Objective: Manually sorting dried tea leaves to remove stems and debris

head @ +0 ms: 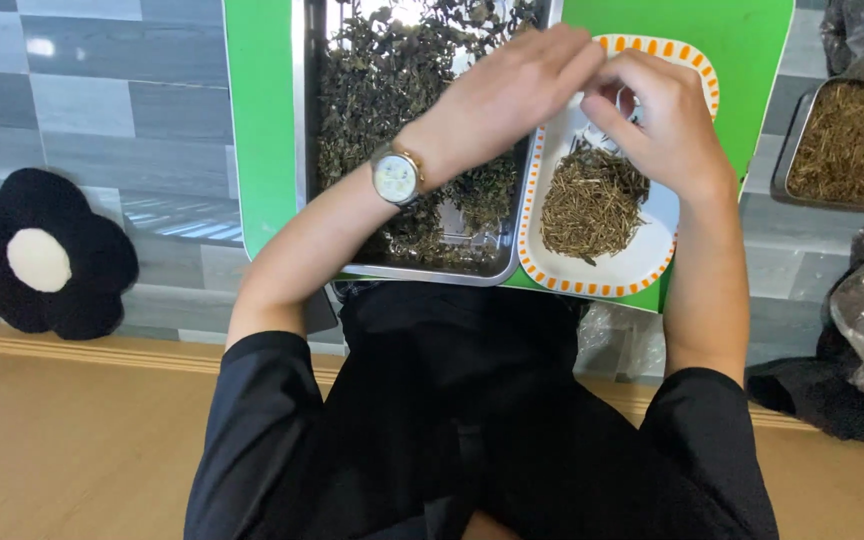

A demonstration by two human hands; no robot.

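Both hands pinch together over the far end of the white plate, picking at dried stems.

The left hand (512, 95) and right hand (657, 120) meet fingertip to fingertip, each grip nearly closed; what sits between them is too small to tell. Below lies the stem pile (592, 205) on the orange-rimmed plate (642, 270), touching the steel tray (512, 235) of dark leaves (382, 90) on the green desk (262, 130). Working low over the plate should keep bits from scattering.
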